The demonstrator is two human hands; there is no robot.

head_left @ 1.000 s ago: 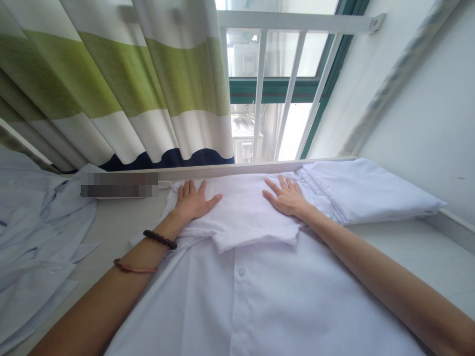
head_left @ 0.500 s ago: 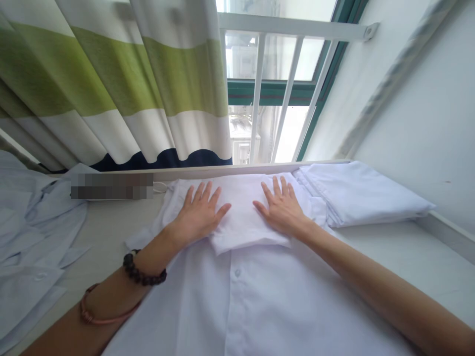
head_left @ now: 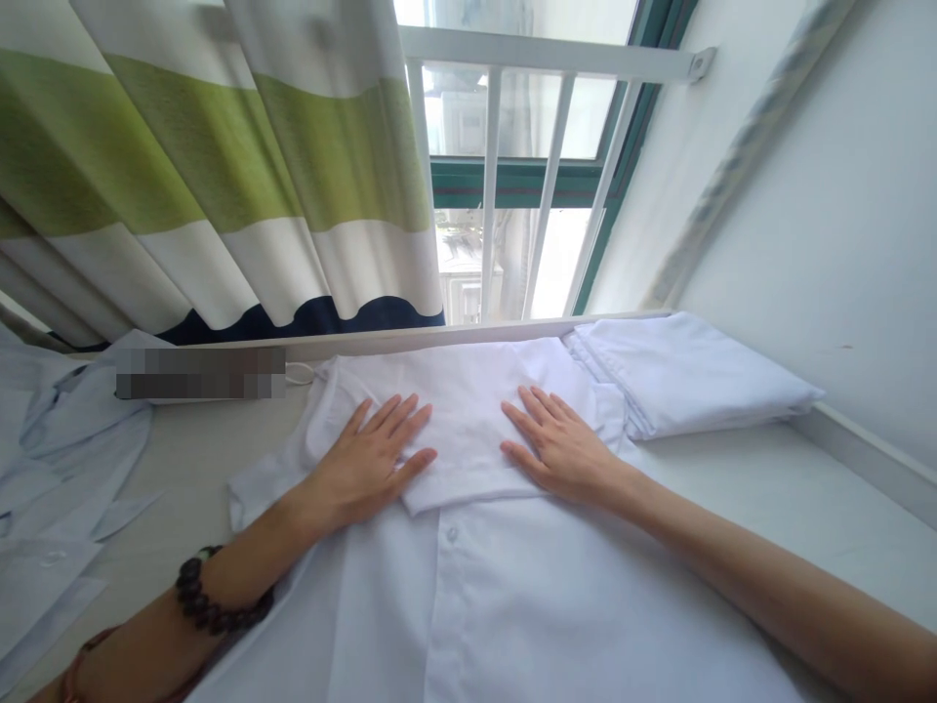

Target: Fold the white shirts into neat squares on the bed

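Observation:
A white buttoned shirt (head_left: 527, 596) lies spread in front of me, its upper part turned down into a folded section (head_left: 468, 410). On the left side of that fold my left hand (head_left: 373, 454) rests flat with fingers spread. My right hand (head_left: 556, 439) lies palm down on the fold's right side, fingers stretched out. Cloth shows between the two hands, and neither hand grips it. One small button (head_left: 452, 534) is visible on the front strip just below the fold. What lies under the palms is hidden.
A folded white garment (head_left: 695, 376) sits at the back right by the wall. Loose white clothing (head_left: 51, 469) lies at the left, beside a blurred-out object (head_left: 201, 374). Behind are a striped curtain (head_left: 220, 166) and a white window railing (head_left: 549, 54).
Both hands have slid down the folded section toward me, staying flat on the cloth. The camera view has shifted slightly to the right.

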